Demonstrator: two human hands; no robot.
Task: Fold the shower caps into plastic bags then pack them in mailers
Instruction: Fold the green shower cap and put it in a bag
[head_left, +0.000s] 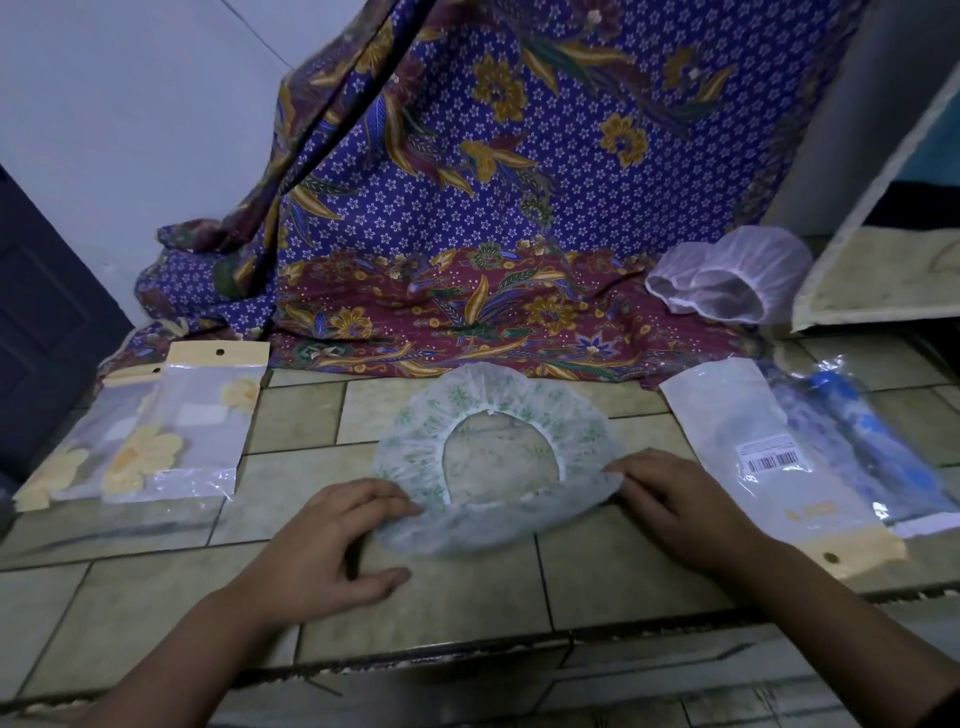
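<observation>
The barcode sticker (769, 460) on the clear plastic bag (727, 415) is unreadable. Your left hand (337, 540) presses flat-fingered on the green-printed translucent shower cap (498, 395); your right hand (680, 504) touches it, grip unclear.

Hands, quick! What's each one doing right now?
Left hand: open, fingers resting on the near-left edge of the shower cap, thumb off it.
Right hand: pinching the cap's right edge.

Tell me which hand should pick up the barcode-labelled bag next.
Right. The right hand sits beside the barcode-labelled bag; the left hand would have to cross the shower cap.
</observation>
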